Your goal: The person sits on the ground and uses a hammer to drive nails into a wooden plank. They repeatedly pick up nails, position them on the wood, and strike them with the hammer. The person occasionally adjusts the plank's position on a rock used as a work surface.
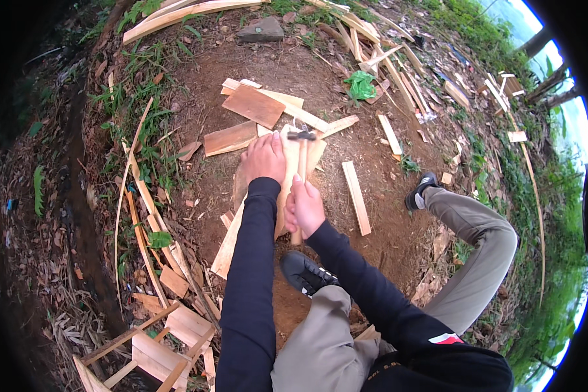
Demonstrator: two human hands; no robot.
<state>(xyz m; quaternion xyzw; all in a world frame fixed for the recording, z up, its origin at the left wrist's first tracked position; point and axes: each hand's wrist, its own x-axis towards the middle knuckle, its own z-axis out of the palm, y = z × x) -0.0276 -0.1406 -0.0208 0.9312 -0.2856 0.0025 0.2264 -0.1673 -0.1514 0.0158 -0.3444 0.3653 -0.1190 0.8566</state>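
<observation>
My right hand (305, 206) is closed around the wooden handle of a hammer (302, 136), whose dark metal head lies over a pale wooden board (290, 160). Just left of the hammer head, my left hand (264, 159) presses on the board with its fingers bent over the far part; anything small between the fingertips is hidden. Beyond my hands, a reddish-brown board (253, 106) and a second brown board (230, 138) lie on a loose pile of pale planks (310, 119). A long pale strip (228, 242) extends beside my left forearm.
A loose pale plank (356, 198) and a shorter one (390, 134) lie on the dirt to the right. Farther back are a green plastic bag (360, 85), a stone (261, 30) and scattered timber. A wooden frame (153, 349) stands at lower left. My shoe (305, 273) is close to the hammer handle.
</observation>
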